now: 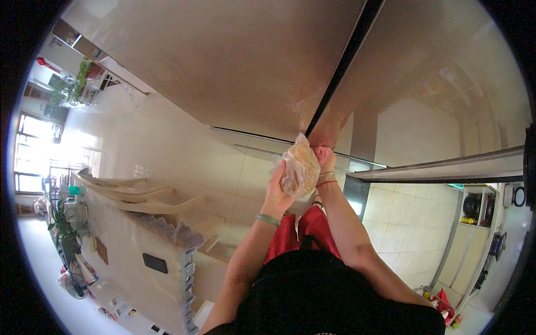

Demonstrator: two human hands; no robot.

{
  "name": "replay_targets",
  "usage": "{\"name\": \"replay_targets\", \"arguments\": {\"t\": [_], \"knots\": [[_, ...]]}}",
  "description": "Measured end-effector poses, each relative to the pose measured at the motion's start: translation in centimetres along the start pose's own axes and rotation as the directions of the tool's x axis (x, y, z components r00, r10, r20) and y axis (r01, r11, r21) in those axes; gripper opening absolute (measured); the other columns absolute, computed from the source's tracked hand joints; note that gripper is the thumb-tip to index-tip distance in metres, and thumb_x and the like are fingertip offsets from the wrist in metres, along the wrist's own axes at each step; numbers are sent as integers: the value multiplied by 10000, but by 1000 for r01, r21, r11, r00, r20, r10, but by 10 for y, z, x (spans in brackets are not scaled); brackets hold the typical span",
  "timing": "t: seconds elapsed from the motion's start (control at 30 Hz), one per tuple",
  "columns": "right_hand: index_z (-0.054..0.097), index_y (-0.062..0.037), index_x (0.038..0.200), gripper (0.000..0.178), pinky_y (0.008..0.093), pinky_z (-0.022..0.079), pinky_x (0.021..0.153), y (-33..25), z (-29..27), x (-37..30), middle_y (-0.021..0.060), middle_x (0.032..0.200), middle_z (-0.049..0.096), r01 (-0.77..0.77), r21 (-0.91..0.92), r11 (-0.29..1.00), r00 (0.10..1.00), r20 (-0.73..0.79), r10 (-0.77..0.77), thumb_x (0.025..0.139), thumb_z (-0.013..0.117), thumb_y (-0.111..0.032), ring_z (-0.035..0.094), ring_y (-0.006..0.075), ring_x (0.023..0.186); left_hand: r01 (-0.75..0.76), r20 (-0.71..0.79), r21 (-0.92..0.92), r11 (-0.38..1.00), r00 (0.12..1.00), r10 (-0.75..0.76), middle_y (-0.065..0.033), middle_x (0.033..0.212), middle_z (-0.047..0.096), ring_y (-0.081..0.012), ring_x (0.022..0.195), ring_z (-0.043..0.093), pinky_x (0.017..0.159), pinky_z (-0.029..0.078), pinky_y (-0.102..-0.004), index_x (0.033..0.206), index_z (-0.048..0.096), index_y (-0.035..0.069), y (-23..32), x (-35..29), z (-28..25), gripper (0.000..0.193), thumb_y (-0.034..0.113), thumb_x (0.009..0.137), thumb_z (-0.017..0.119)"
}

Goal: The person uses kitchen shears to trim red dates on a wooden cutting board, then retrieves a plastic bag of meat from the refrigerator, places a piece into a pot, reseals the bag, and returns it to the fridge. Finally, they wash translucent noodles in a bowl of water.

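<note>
Taking the bag as the centre of the clock: the clear plastic bag [300,170], with something yellowish inside, is before the person's body, at the lower end of a dark gap [341,72] which runs toward 1 o'clock. The left hand [276,195] clasps it from 8 o'clock. The right hand [325,158] is just beside it at 2 o'clock, with fingers curled; whether they pinch the bag or a door edge, I cannot tell.

The left door panel [223,67] reaches to 11 o'clock and the right door panel [446,84] to 2 o'clock, so these edges stand near to both hands. Tiled floor [234,181] makes a passage toward 9 o'clock, between the left panel and the table [125,240] at 8 o'clock, where a dark phone [154,263] lies. More floor extends to 4 o'clock, up to a shelf unit [474,209].

The left fingertips are hidden behind the bag, and its content is blurred by the wrinkled plastic. Both panels are cut off at the upper rim; their reflections confuse the right hand's outline. The window [36,142] at 9 o'clock is too bright for details
</note>
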State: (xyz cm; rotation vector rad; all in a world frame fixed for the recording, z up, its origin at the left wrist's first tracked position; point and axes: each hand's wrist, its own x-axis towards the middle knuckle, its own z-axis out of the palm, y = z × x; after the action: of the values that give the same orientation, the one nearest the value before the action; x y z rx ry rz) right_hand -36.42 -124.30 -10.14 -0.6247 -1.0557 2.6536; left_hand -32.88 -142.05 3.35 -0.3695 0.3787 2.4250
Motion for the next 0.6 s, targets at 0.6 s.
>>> {"name": "replay_targets", "arguments": {"t": [0.6], "knots": [[574, -61, 985, 207, 453, 459, 942, -3, -14, -67, 103, 1001, 625, -156, 416, 896, 972, -94, 214, 799, 484, -74, 578, 293, 1006, -42, 10, -15, 999, 999, 42, -79, 1270, 582, -246, 1172, 554, 1017, 436, -421, 1313, 497, 66, 25, -53, 8, 434, 334, 972, 522]]}}
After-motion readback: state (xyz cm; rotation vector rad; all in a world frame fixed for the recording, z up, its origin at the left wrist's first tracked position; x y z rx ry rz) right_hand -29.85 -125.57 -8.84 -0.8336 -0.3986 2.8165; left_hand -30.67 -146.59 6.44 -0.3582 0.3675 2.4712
